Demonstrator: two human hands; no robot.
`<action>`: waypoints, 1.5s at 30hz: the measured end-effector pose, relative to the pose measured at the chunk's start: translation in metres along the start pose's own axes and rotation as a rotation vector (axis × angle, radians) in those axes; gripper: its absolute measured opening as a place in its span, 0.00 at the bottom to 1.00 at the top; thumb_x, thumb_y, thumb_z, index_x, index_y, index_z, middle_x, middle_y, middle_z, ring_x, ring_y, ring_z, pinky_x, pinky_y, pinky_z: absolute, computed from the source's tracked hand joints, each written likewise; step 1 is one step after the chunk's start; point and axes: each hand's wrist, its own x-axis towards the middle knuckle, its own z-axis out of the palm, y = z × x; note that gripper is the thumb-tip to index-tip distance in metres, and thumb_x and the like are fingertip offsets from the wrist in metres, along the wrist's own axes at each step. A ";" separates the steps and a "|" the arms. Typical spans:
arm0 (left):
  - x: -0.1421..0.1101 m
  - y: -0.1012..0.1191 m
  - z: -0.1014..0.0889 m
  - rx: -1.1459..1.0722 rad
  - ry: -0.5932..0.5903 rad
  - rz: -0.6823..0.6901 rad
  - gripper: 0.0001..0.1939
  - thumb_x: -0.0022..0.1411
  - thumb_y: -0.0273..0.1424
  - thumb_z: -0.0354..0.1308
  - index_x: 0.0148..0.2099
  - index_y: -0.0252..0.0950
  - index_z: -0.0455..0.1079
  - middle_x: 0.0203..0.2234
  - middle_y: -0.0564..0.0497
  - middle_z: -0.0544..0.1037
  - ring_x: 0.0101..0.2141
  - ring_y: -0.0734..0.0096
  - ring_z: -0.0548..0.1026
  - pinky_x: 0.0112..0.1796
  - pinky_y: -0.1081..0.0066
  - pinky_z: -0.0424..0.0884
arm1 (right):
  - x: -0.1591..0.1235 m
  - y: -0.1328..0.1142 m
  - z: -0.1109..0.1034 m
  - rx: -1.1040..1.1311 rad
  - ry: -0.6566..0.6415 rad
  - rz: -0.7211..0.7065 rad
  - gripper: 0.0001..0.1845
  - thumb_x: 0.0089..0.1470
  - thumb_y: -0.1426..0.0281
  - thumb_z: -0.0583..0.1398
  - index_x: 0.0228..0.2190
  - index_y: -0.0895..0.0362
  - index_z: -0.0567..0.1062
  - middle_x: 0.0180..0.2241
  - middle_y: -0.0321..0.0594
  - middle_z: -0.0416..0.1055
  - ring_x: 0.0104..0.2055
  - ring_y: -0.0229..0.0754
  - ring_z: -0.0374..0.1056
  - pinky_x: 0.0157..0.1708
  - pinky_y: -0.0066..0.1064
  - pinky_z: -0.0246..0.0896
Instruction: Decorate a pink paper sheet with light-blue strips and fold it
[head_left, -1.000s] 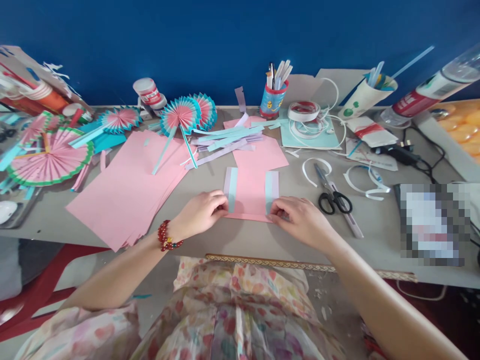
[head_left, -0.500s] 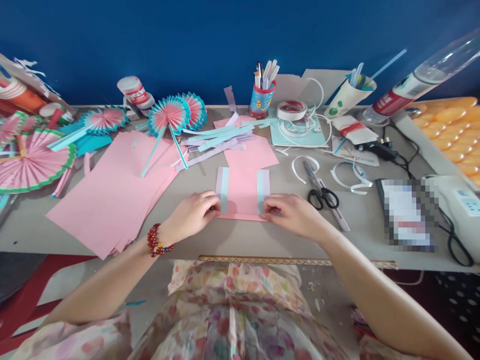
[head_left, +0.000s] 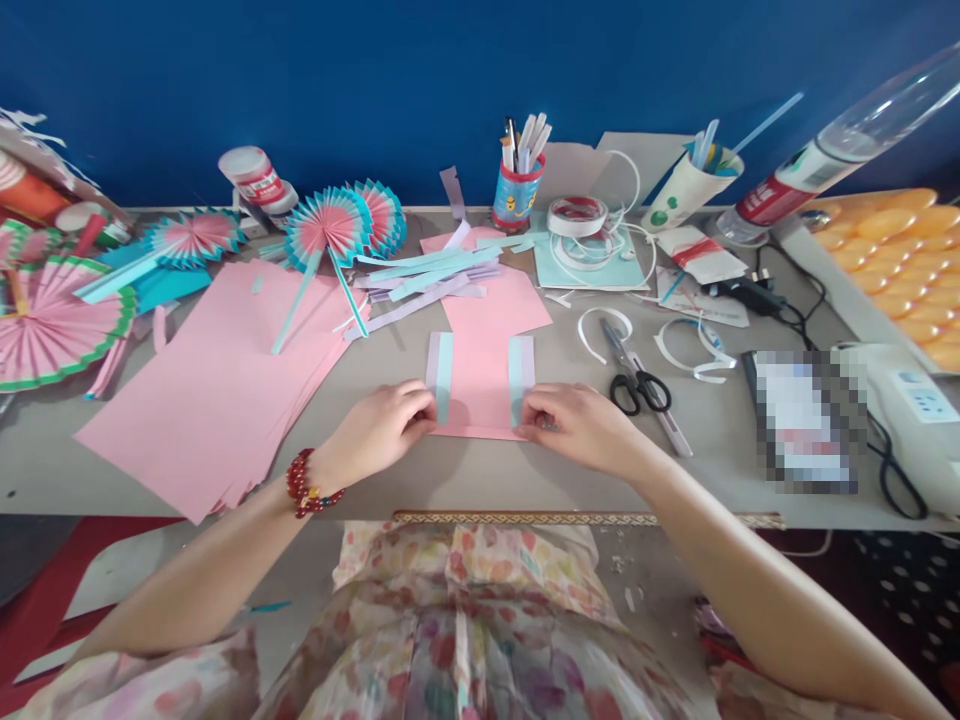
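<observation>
A pink sheet of paper [head_left: 480, 385] lies on the table in front of me, with light blue and lilac strips along its left and right sides. A narrow fold runs along its near edge. My left hand [head_left: 394, 425], a red bead bracelet [head_left: 306, 485] at its wrist, pinches the near left corner. At the near right corner my right hand [head_left: 574, 425] has its fingers curled onto the paper. Both hands are closed, and the fingertips partly hide the strips' lower ends.
Pink sheets [head_left: 217, 380] are stacked at left, beside pleated paper fans [head_left: 328, 230]. Loose strips [head_left: 435, 275] lie behind the pink sheet. To the right are scissors [head_left: 637, 385], a utility knife [head_left: 675, 435] and a phone [head_left: 802, 420]. A pen cup [head_left: 517, 195] and bottle [head_left: 795, 190] stand behind.
The whole view has shifted slightly, so things appear a little further left. My hands keep the same hold on the pink paper's near corners.
</observation>
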 end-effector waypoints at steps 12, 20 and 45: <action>0.001 0.000 -0.001 0.016 -0.006 0.007 0.06 0.68 0.26 0.52 0.36 0.37 0.68 0.33 0.52 0.73 0.30 0.71 0.71 0.33 0.71 0.63 | 0.001 0.001 0.000 0.010 0.002 0.017 0.08 0.56 0.67 0.60 0.25 0.53 0.71 0.29 0.34 0.73 0.31 0.38 0.67 0.32 0.29 0.52; 0.001 0.000 -0.001 0.024 -0.012 0.002 0.06 0.67 0.25 0.53 0.36 0.37 0.68 0.33 0.52 0.72 0.30 0.71 0.71 0.33 0.71 0.63 | 0.004 0.008 0.000 0.048 -0.030 0.037 0.08 0.54 0.66 0.61 0.24 0.53 0.72 0.28 0.32 0.72 0.30 0.37 0.66 0.30 0.28 0.51; 0.002 -0.001 0.000 0.026 -0.013 -0.007 0.06 0.66 0.25 0.55 0.35 0.37 0.68 0.33 0.53 0.73 0.31 0.70 0.72 0.33 0.72 0.63 | 0.003 0.009 0.001 0.044 -0.031 -0.003 0.08 0.55 0.65 0.60 0.25 0.53 0.71 0.28 0.33 0.73 0.30 0.38 0.66 0.30 0.29 0.51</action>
